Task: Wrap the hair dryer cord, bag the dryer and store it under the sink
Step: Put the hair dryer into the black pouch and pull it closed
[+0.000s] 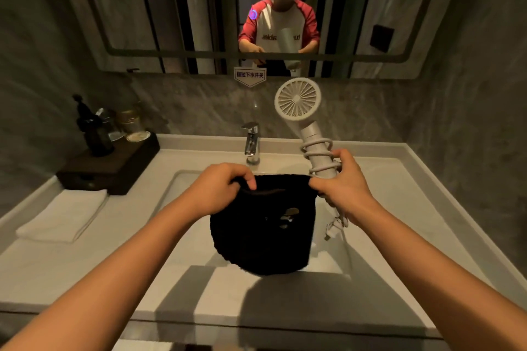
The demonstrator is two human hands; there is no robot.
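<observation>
A white hair dryer (299,102) points up and away over the sink, its round rear grille facing me. Its cord (318,152) is coiled several times around the handle, and the plug end (332,229) dangles below my right hand. My right hand (342,182) grips the handle's lower end and also pinches the right side of a black fabric bag (262,231). My left hand (225,188) pinches the bag's left rim. The bag hangs over the basin with its mouth slightly parted.
A white sink basin (379,222) lies below the bag, with a chrome faucet (251,141) behind it. A folded white towel (64,214) and a dark tray (114,165) holding bottles and jars stand at the left. The mirror (199,8) reflects a person.
</observation>
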